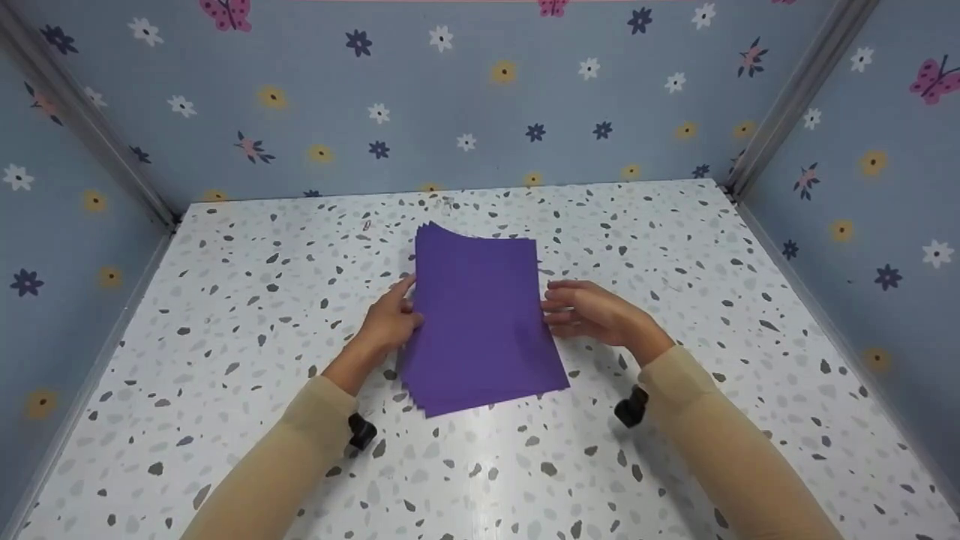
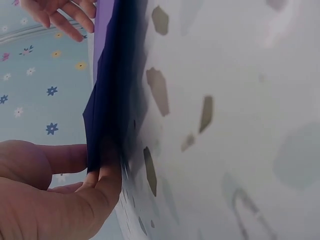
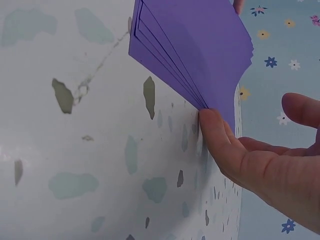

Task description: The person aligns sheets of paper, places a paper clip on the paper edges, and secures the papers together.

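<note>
A stack of purple sheets (image 1: pixel 480 315), slightly fanned at its corners, lies on the speckled table between both hands. The left hand (image 1: pixel 388 321) holds the stack's left edge; in the left wrist view its thumb lies on one side of the sheets (image 2: pixel 102 110) and its fingers (image 2: pixel 107 185) reach under the other. At the right edge, the right hand (image 1: pixel 592 313) touches the sheets with extended fingers. The right wrist view shows its fingertips against the layered edge of the sheets (image 3: pixel 195 50), with the thumb (image 3: pixel 300 109) held away from them.
The white speckled tabletop (image 1: pixel 247 375) extends around the sheets. Flowered blue panels (image 1: pixel 480 97) stand behind it and at both sides, with grey metal posts at the back corners. A small black device (image 1: pixel 361 432) is at the left wrist, another (image 1: pixel 631 407) at the right.
</note>
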A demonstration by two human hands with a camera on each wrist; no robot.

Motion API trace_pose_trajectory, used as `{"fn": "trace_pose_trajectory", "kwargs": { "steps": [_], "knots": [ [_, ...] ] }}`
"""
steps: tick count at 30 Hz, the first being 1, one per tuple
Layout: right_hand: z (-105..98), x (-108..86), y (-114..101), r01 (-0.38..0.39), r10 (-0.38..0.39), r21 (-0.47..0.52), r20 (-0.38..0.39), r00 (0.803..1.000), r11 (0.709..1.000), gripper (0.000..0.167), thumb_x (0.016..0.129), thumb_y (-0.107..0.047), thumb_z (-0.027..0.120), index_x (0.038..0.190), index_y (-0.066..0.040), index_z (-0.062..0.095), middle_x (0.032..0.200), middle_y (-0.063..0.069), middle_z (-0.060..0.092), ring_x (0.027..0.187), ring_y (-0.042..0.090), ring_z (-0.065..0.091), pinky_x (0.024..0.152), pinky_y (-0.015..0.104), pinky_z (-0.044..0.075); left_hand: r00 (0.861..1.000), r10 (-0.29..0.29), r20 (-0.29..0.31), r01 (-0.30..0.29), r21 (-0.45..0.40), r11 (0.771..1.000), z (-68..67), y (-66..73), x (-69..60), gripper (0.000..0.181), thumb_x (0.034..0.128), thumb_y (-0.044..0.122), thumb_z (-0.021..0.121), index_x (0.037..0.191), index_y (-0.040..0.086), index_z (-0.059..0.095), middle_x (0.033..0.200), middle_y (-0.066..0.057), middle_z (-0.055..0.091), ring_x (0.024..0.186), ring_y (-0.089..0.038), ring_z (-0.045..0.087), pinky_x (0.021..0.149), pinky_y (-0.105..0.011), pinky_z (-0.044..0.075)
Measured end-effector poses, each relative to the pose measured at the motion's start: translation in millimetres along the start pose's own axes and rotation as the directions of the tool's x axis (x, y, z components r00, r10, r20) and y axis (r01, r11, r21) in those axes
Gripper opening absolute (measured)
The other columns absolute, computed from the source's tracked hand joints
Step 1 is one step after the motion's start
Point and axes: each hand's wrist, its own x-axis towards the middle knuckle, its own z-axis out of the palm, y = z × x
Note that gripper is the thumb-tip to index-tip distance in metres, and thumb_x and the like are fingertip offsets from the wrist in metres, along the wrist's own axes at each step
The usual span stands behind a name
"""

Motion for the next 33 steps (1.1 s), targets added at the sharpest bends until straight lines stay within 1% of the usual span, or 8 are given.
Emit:
{"fn": "trace_pose_trajectory", "kwargs": {
  "steps": [4, 14, 19, 21, 23, 26, 28, 33],
  "knots": [
    [0, -0.2, 0, -0.001, 0.001, -0.005, 0.001, 1.000, 1.000, 0.067, 0.113, -0.018, 0.048, 0.169, -0.001, 0.016, 0.168, 0.025, 0.035, 0.152, 0.040, 0.042, 0.121, 0.048, 0.041, 1.000, -0.011, -0.007, 0.011, -0.008, 1.000, 0.2, -0.4, 0.0, 0.080, 0.0998, -0.004, 0.055, 0.171, 0.015, 0.024, 0.132, -0.025, 0.063, 0.079, -0.018, 0.058, 0.056, -0.025, 0.045],
    [0, 0.9, 1, -0.001, 0.001, 0.003, -0.002, 1.000, 1.000, 0.068, 0.112, -0.017, 0.049, 0.169, -0.001, 0.016, 0.167, 0.026, 0.036, 0.152, 0.041, 0.042, 0.121, 0.048, 0.040, 1.000, -0.031, 0.002, 0.031, -0.029, 0.999, -0.2, -2.6, 1.6, 0.083, 0.0994, -0.004, 0.053, 0.171, 0.015, 0.017, 0.140, -0.027, 0.056, 0.076, -0.015, 0.051, 0.062, -0.025, 0.043],
    [1, 0.8, 2, -0.002, 0.002, -0.007, -0.009, 1.000, 1.000, 0.069, 0.111, -0.018, 0.051, 0.169, -0.001, 0.017, 0.166, 0.025, 0.037, 0.151, 0.040, 0.043, 0.121, 0.048, 0.041, 0.999, -0.040, 0.002, 0.040, -0.051, 0.998, 1.3, -2.7, 3.8, 0.085, 0.0963, -0.006, 0.052, 0.171, 0.014, 0.017, 0.130, -0.025, 0.057, 0.063, -0.010, 0.044, 0.056, -0.024, 0.041],
    [1, 0.5, 2, -0.001, 0.001, -0.014, -0.007, 1.000, 1.000, 0.069, 0.112, -0.018, 0.050, 0.169, -0.001, 0.017, 0.167, 0.025, 0.036, 0.151, 0.040, 0.043, 0.121, 0.048, 0.041, 0.999, -0.036, -0.004, 0.036, -0.040, 0.999, 2.0, -2.7, 5.4, 0.086, 0.0952, -0.006, 0.053, 0.171, 0.013, 0.017, 0.133, -0.026, 0.058, 0.070, -0.013, 0.051, 0.063, -0.026, 0.045],
    [1, 0.1, 2, 0.003, -0.003, -0.017, -0.002, 1.000, 1.000, 0.068, 0.112, -0.018, 0.049, 0.169, -0.001, 0.016, 0.167, 0.025, 0.035, 0.152, 0.040, 0.042, 0.121, 0.048, 0.040, 1.000, -0.029, -0.007, 0.028, -0.029, 0.999, 2.2, -2.5, 6.8, 0.085, 0.0953, -0.005, 0.053, 0.171, 0.010, 0.016, 0.144, -0.029, 0.056, 0.091, -0.021, 0.060, 0.080, -0.031, 0.052],
    [1, -0.4, 1, 0.000, 0.000, -0.015, 0.000, 1.000, 1.000, 0.068, 0.112, -0.019, 0.049, 0.170, -0.002, 0.016, 0.168, 0.025, 0.034, 0.153, 0.040, 0.040, 0.122, 0.048, 0.039, 0.999, -0.032, -0.008, 0.031, -0.014, 0.999, 2.3, -2.2, 8.8, 0.083, 0.0970, -0.002, 0.053, 0.170, 0.008, 0.015, 0.160, -0.028, 0.045, 0.125, -0.032, 0.053, 0.105, -0.042, 0.047],
    [0, -0.7, 1, -0.004, 0.004, -0.013, -0.001, 1.000, 1.000, 0.069, 0.112, -0.019, 0.050, 0.170, -0.003, 0.016, 0.169, 0.024, 0.033, 0.153, 0.039, 0.040, 0.122, 0.048, 0.039, 0.999, -0.039, -0.006, 0.039, -0.010, 0.999, 2.2, -2.1, 9.8, 0.082, 0.0980, -0.001, 0.052, 0.170, 0.008, 0.014, 0.166, -0.026, 0.038, 0.134, -0.035, 0.049, 0.110, -0.045, 0.044],
    [0, -0.1, 1, -0.010, 0.010, -0.010, -0.005, 1.000, 1.000, 0.069, 0.112, -0.019, 0.050, 0.170, -0.003, 0.016, 0.169, 0.023, 0.034, 0.153, 0.039, 0.040, 0.122, 0.048, 0.039, 0.999, -0.048, -0.017, 0.048, 0.001, 0.999, 2.4, -2.6, 11.4, 0.082, 0.0984, 0.000, 0.053, 0.170, 0.007, 0.015, 0.167, -0.024, 0.036, 0.136, -0.034, 0.047, 0.111, -0.046, 0.043]
  ]
}}
